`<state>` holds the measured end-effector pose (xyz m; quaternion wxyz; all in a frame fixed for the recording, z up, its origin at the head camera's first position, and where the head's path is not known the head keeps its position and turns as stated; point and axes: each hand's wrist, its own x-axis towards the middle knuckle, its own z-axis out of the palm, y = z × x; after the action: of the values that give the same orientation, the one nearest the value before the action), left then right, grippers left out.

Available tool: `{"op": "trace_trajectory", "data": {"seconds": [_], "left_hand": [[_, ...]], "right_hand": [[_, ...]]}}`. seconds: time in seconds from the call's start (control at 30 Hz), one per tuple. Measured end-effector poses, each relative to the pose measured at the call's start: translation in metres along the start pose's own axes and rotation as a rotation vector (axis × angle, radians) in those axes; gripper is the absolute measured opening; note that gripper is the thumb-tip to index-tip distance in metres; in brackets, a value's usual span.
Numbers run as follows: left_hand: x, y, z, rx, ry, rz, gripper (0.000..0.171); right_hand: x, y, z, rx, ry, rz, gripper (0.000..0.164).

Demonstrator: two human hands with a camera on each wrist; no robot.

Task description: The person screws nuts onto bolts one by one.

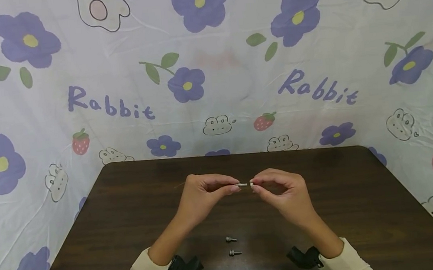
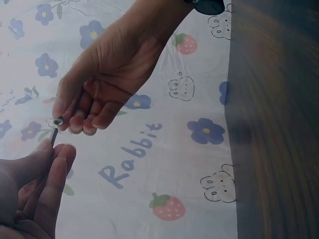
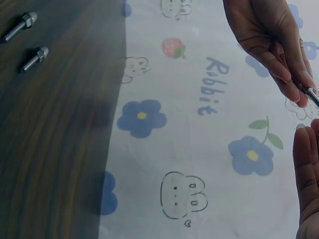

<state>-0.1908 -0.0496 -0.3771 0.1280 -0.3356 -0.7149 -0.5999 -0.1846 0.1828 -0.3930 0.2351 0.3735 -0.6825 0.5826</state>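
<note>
My left hand (image 1: 197,200) pinches a bolt (image 1: 242,185) between thumb and fingertips, its threaded shank pointing right. Facing it, my right hand (image 1: 290,191) pinches a small metal nut (image 1: 251,184) by its edges. A narrow gap separates the bolt's tip from the nut in the head view. From the left wrist, the nut (image 2: 59,121) shows its hole close to the end of the bolt (image 2: 54,135). The bolt's head is hidden by the left fingers. In the right wrist view the right hand (image 3: 306,169) is cut off by the frame edge, its nut out of sight.
Two more bolts, one (image 1: 231,239) behind the other (image 1: 235,252), lie on the dark wooden table (image 1: 132,238), each with a nut-like piece at its thick end. A printed cloth (image 1: 235,85) hangs behind. Black wrist mounts (image 1: 184,267) sit at both cuffs.
</note>
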Motion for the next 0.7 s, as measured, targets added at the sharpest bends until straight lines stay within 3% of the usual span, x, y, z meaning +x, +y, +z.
{"op": "trace_trajectory", "data": {"seconds": [0.4, 0.7], "left_hand": [[-0.001, 0.004, 0.005, -0.067, 0.024, 0.028, 0.01], [-0.004, 0.001, 0.007, -0.074, 0.104, 0.027, 0.01]], "right_hand": [[0.003, -0.003, 0.006, 0.038, -0.002, -0.003, 0.025], [0.004, -0.004, 0.011, -0.029, 0.011, -0.02, 0.018]]}}
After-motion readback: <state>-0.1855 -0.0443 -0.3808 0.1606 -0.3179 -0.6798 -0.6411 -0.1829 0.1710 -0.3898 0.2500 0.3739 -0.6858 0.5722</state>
